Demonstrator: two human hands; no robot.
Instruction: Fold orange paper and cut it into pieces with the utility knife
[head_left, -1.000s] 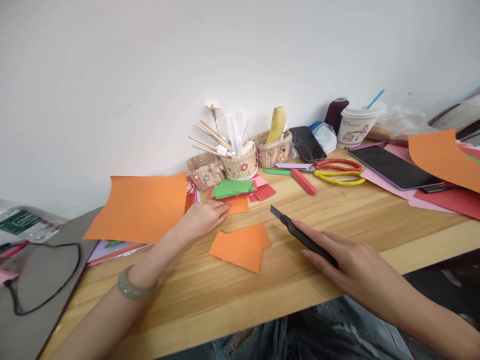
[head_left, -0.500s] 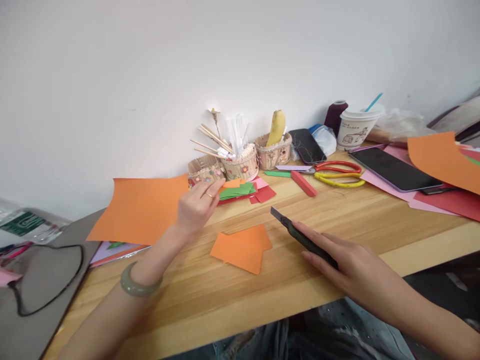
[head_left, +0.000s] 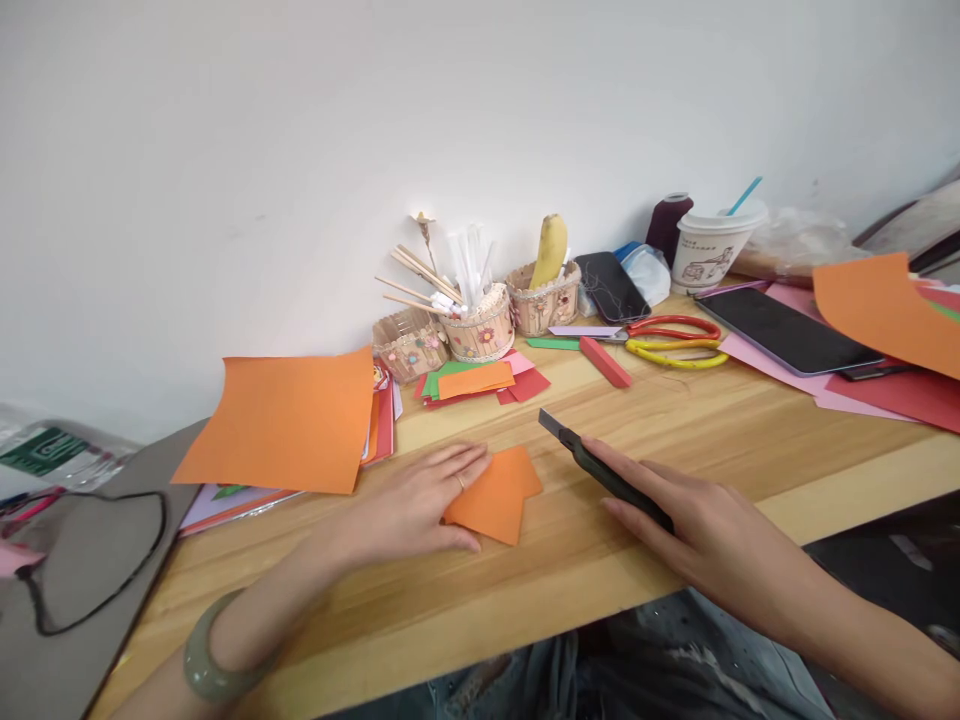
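My left hand [head_left: 420,505] lies with its fingers stretched out over the left part of some orange paper pieces [head_left: 501,495] on the table. These pieces overlap, and their left corner is hidden under the hand. A black utility knife [head_left: 611,485] is gripped in my right hand [head_left: 694,520], its blade out and pointing to the upper left, just above the wood. Behind the papers sits a small stack of cut strips, with an orange strip [head_left: 476,379] on top of green and red ones.
Scissors [head_left: 675,352] with red and yellow handles lie behind the knife, beside a red strip [head_left: 604,362]. Decorated baskets [head_left: 480,335] stand along the wall, one with a banana [head_left: 550,252]. A large orange sheet [head_left: 289,425] is at left; a phone [head_left: 787,332] and cup [head_left: 716,250] at right.
My left hand has moved from the strip stack down toward me onto the orange pieces. An orange strip now lies across the stack. My right hand and the knife have hardly moved.
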